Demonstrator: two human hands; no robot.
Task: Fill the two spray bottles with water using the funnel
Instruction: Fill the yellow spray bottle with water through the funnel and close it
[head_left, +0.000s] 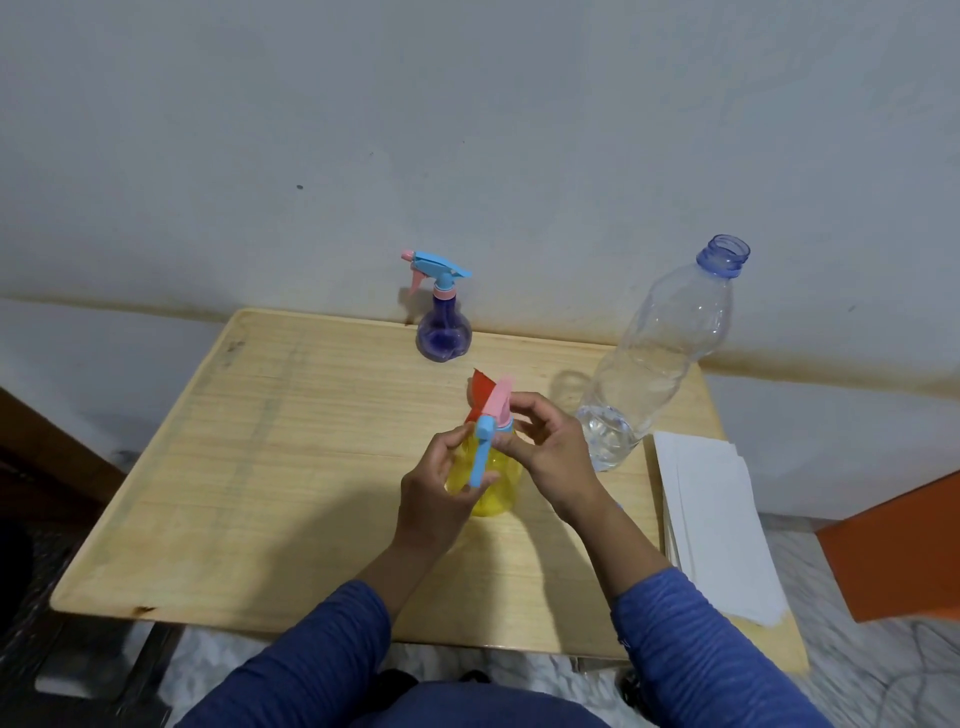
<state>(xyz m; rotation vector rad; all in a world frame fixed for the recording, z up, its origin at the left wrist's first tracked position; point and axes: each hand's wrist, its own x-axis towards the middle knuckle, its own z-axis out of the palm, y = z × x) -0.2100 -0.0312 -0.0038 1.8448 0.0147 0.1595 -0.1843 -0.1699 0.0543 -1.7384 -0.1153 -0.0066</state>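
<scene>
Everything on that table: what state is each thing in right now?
Yellow spray bottle: upright, held by both hands, sprayer head on top.
Purple spray bottle: upright, sprayer on, untouched.
Water bottle: uncapped, upright, little water left.
Left hand: grips the yellow bottle.
Right hand: fingers at the sprayer collar.
Paper sheets: stacked flat.

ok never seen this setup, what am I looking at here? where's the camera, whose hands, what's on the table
No machine here: a person works bare-handed, and the one picture comes from a camera on their head, looking down. The left hand holds the yellow bottle by its body; the right hand has its fingers at the collar under the spray head, as if turning it, though a still cannot show that. On the table also stand a purple bottle with its sprayer on, near the wall, and an uncapped water bottle holding a little water. White paper lies at the right edge. Something red shows behind the spray head; I cannot tell what.
</scene>
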